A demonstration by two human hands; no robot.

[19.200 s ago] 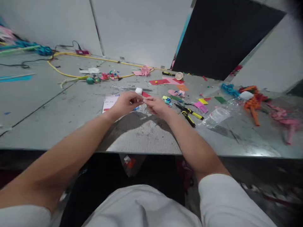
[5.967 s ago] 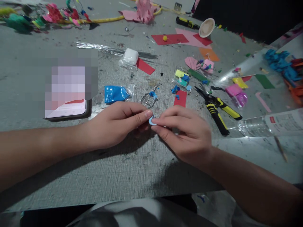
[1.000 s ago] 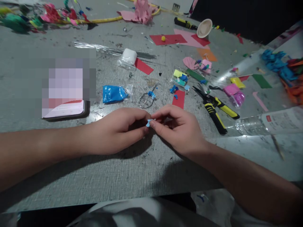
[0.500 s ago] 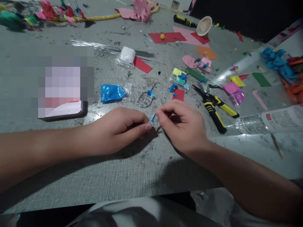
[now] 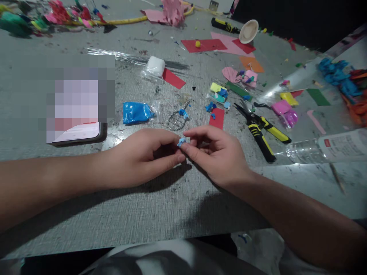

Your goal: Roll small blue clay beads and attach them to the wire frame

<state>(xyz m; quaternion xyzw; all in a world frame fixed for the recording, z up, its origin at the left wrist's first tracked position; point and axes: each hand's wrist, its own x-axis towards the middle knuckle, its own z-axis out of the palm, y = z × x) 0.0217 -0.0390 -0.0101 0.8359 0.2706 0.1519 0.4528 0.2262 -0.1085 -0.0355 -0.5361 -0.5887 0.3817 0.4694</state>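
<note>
A small lump of light blue modelling clay [image 5: 181, 142] sits at the meeting fingertips of both hands, just above the table. My left hand [image 5: 146, 152] has thumb and index finger curved round it, with the index tip touching the clay. My right hand [image 5: 220, 152] presses its thumb against the clay from the other side, its other fingers curled. Just beyond the hands lies a wire ring [image 5: 175, 121] with bits of blue clay [image 5: 183, 113] on it. A bag of blue clay [image 5: 136, 112] lies to its left.
Yellow-and-black pliers [image 5: 259, 141] lie right of my hands, near a clear bottle [image 5: 321, 147]. A phone [image 5: 80, 131] stands at left. Farther back are metal wires [image 5: 123, 57], white clay [image 5: 155, 66], red paper [image 5: 216, 118] and a paper cup [image 5: 248, 31].
The clay was a thin stretched strand between the fingertips and is now a compact lump. My right hand has moved slightly left, its index finger lifting off, and my left fingers have parted a little.
</note>
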